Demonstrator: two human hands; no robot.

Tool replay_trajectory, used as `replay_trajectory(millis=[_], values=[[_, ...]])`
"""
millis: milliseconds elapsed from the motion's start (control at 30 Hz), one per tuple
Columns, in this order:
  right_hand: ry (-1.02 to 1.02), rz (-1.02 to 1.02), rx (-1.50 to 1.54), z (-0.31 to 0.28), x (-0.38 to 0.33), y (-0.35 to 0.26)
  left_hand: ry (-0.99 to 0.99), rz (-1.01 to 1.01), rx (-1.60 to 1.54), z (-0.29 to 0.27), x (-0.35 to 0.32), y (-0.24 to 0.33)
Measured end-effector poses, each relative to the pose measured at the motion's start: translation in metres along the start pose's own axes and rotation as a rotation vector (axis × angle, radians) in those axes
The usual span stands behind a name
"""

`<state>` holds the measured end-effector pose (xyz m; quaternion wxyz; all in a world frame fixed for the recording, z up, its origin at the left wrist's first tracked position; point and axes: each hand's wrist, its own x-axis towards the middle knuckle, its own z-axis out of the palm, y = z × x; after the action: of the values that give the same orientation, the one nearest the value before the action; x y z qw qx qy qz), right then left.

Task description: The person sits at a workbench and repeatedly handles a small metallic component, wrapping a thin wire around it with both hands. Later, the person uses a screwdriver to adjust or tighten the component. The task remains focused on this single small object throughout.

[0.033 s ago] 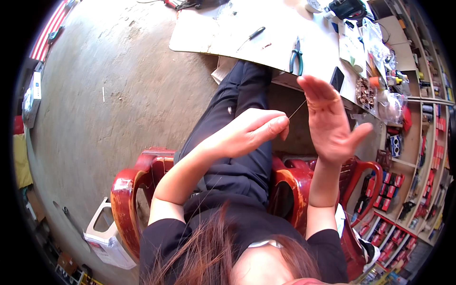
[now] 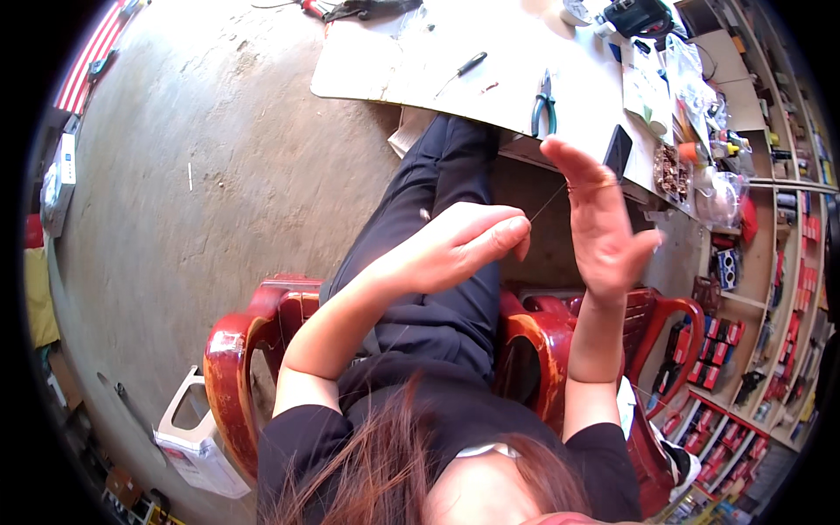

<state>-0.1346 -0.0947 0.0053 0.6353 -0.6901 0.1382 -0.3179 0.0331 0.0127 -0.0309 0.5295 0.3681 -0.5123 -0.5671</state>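
Note:
My left hand (image 2: 455,245) pinches a thin wire (image 2: 547,203) between thumb and forefinger, in front of my lap. The wire runs taut up and to the right to my right hand (image 2: 604,223). That hand stands upright with its fingers stretched out together, and coppery turns of the wire are looped around them near the knuckles. The two hands are a short gap apart above my dark trousers.
I sit on a red plastic chair (image 2: 236,350) on a concrete floor. Ahead is a light tabletop (image 2: 411,61) with blue-handled pliers (image 2: 544,103), a screwdriver (image 2: 464,66) and a black phone (image 2: 617,150). Shelves (image 2: 744,262) with small boxes line the right. A white container (image 2: 192,429) stands lower left.

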Motion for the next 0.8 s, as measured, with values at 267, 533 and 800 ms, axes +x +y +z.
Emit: replay_trajectory(millis=[267, 533, 800], values=[[-0.444, 0.207, 0.417, -0.014, -0.021, 0.0, -0.012, 0.01, -0.064, -0.001, -0.001, -0.005], [-0.168, 0.023, -0.588, 0.001, -0.003, -0.006, -0.031, 0.082, 0.022, 0.006, 0.0, -0.008], [-0.245, 0.414, -0.181, -0.001, -0.02, -0.006, 0.046, -0.008, -0.03, 0.003, 0.0, -0.013]])
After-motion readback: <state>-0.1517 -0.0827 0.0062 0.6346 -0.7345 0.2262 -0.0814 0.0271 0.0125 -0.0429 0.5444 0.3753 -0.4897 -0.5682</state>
